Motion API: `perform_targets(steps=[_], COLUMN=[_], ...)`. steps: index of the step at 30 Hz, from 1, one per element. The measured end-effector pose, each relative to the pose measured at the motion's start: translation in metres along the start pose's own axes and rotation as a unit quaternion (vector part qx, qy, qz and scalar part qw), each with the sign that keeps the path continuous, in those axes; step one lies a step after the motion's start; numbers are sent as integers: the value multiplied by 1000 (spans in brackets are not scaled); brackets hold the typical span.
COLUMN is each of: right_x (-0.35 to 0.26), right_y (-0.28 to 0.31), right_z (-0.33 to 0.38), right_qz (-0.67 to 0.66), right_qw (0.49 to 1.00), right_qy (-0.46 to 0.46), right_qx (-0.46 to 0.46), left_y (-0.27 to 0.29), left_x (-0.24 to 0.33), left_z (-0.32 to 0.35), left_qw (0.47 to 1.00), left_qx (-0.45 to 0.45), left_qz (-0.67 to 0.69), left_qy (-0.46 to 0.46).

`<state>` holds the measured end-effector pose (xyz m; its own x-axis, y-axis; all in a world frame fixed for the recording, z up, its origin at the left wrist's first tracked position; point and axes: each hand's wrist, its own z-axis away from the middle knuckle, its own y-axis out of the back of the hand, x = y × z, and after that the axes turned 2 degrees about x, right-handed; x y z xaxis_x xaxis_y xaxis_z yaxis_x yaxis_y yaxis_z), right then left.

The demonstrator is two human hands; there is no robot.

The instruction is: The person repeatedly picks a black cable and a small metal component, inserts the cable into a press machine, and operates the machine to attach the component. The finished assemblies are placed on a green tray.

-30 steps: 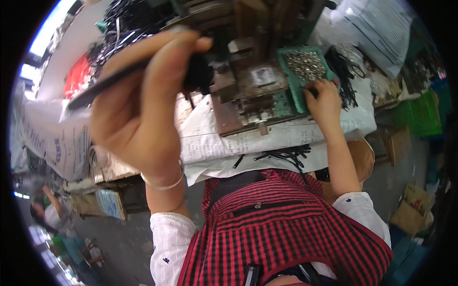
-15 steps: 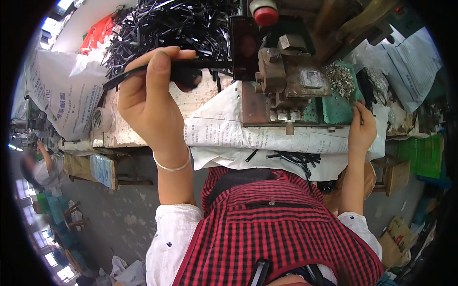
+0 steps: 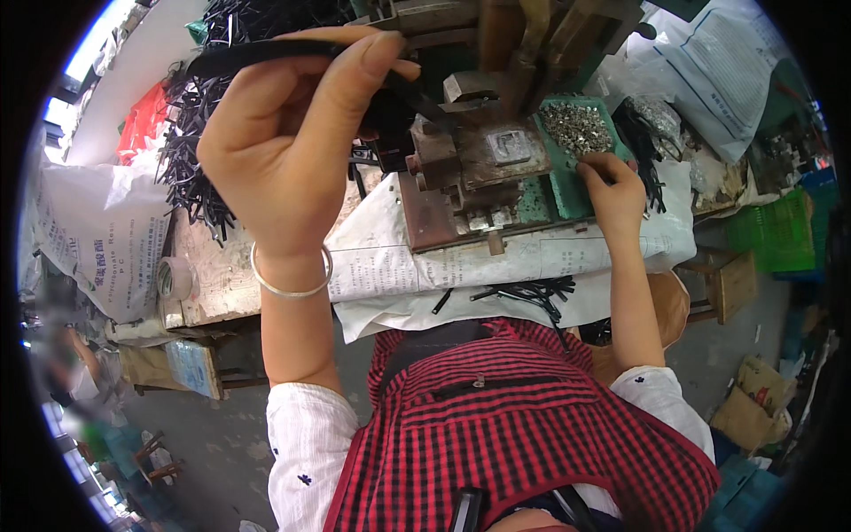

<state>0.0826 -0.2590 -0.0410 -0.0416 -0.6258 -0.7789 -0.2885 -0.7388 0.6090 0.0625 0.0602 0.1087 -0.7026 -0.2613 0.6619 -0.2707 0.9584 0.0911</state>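
My left hand (image 3: 292, 168) is raised at the upper left, thumb and fingers closed on a long curved black strip (image 3: 257, 55) shaped like an eyeglass temple. The strip's right end runs toward the press; my fingers partly cover it. My right hand (image 3: 614, 191) is at the near edge of a green tray (image 3: 572, 199), fingertips pinched together beside a heap of small metal parts (image 3: 578, 129). Whatever sits between those fingertips is too small to make out. Between my hands stands a metal press with a block (image 3: 483, 155) carrying a small silvery plate (image 3: 511, 147).
A large pile of black strips (image 3: 191, 133) lies behind my left hand. More black strips (image 3: 541, 293) rest on the white sheet (image 3: 399, 310) at my lap. A tape roll (image 3: 175, 278) and white sacks (image 3: 102, 230) are at left; another sack (image 3: 709, 66) is at right.
The view has shifted to the right. My left hand has brought the black strip closer to the press block. My right hand has moved from the tray's right side nearer to the metal parts.
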Motion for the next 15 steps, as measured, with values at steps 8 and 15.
perform_targets(steps=[8, 15], right_x=[-10, -88], right_y=[-1, -12], right_z=[-5, 2], right_qz=[-310, -479], right_qw=[948, 868], right_qy=[-59, 89], right_qx=[-45, -91], left_y=[21, 13], left_x=[-1, -12], left_z=[37, 48], left_qw=[988, 976], left_qx=[150, 178], left_qz=[21, 84], left_qy=[8, 95])
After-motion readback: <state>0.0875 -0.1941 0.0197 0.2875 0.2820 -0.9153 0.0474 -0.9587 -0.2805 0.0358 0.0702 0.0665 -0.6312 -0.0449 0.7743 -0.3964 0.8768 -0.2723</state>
